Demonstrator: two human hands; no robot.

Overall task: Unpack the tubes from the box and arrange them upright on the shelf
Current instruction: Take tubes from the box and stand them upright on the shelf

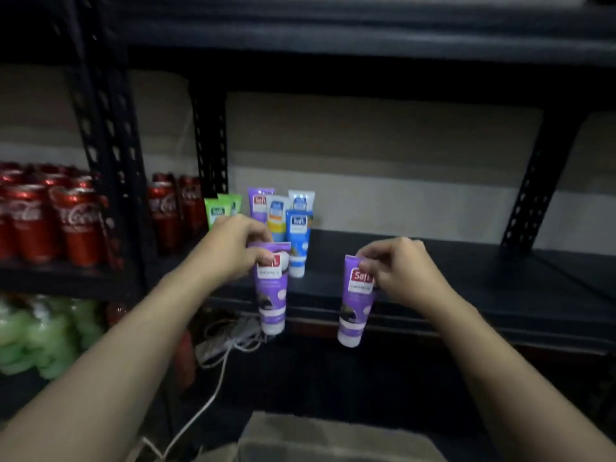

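Each hand's got its own purple tube, pinched near the top, cap end hanging down in front of the dark shelf (433,261): left hand (230,248) on the left tube (271,295), right hand (396,268) on the right tube (355,305). Fingers are curled tight on both. A small bunch of tubes (283,215) already stands upright at the shelf's back left, next to red cola cans (76,221).

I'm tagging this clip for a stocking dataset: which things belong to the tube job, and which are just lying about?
Job: left hand, right hand, left purple tube, right purple tube, standing tubes, shelf, box.
Lying about: Coca-Cola cans, green items, white cable.
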